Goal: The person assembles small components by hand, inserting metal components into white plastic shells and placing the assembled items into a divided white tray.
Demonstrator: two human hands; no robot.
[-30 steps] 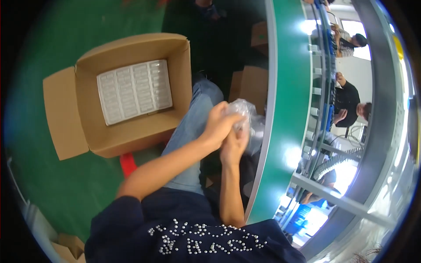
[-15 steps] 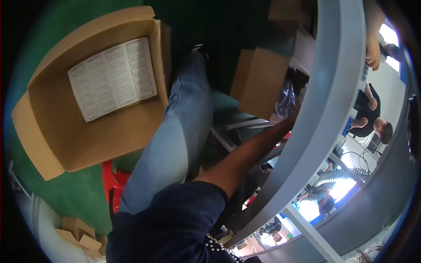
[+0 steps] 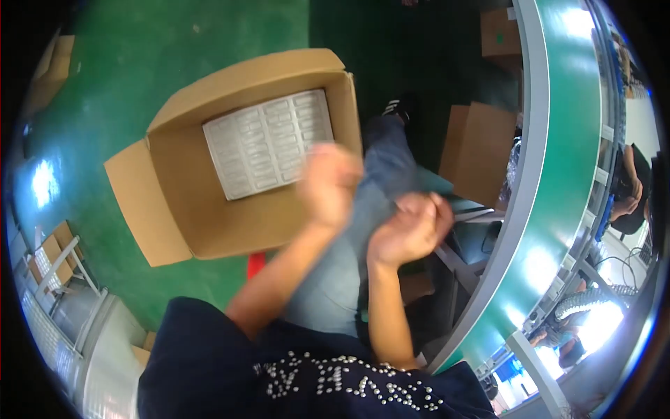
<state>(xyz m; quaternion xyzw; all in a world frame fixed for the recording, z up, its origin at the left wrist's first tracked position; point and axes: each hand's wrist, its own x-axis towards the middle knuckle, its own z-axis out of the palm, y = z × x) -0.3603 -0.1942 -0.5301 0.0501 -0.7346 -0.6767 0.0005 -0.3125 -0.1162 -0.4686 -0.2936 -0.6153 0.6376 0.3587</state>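
Observation:
My left hand (image 3: 331, 178) is blurred by motion above the right part of a large open cardboard box (image 3: 167, 181), in front of its near right wall. Its fingers look curled, but the smear hides how far. Over my jeans leg (image 3: 328, 272) is my right hand (image 3: 413, 229), its fingers folded in and closed. Anything inside it is hidden. Inside the box lies a white moulded plastic tray (image 3: 241, 150) with rows of oblong pockets, tilted a little. Neither hand appears to touch the tray.
A green-topped bench with a grey edge (image 3: 536, 140) curves down my right side. Beneath it stands an open brown carton (image 3: 481, 150) with clear plastic showing. Part of a red stool (image 3: 256, 264) shows beside the box. Co-workers are beyond the bench.
The view has swung, so the box appears farther right. An arm that reached under the bench toward the carton has drawn back; both my hands are now in front of me.

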